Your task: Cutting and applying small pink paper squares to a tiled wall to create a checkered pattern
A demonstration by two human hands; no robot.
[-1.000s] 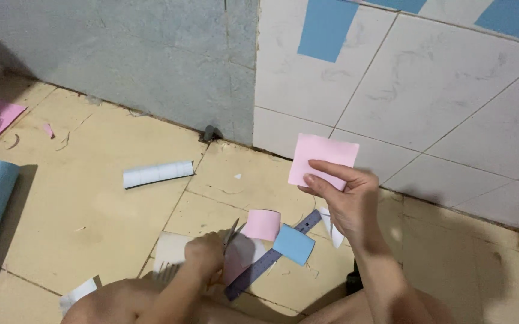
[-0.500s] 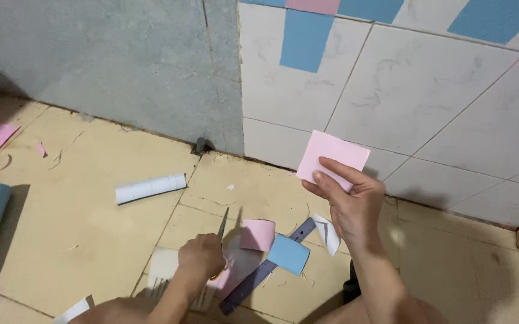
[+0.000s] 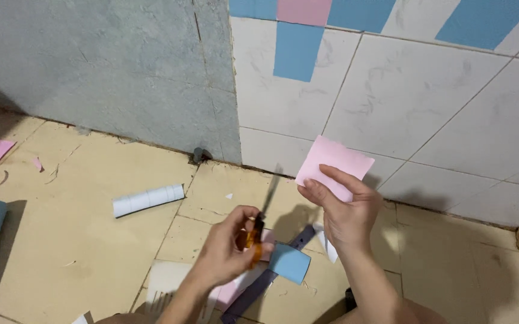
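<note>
Overhead, the left hand [image 3: 226, 252] is clenched around orange-handled scissors [image 3: 264, 215], blades pointing up toward the wall. Just beside it, the right hand [image 3: 345, 211] pinches a pink paper square [image 3: 331, 163] by its lower edge, held above the tiled floor [image 3: 79, 240] near the wall's foot.

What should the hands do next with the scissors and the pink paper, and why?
Probably bring the scissors up to the lower edge of the pink paper. The left hand holds them with blades raised toward the paper, the right hand holds the sheet up, and a gap separates them.
</note>
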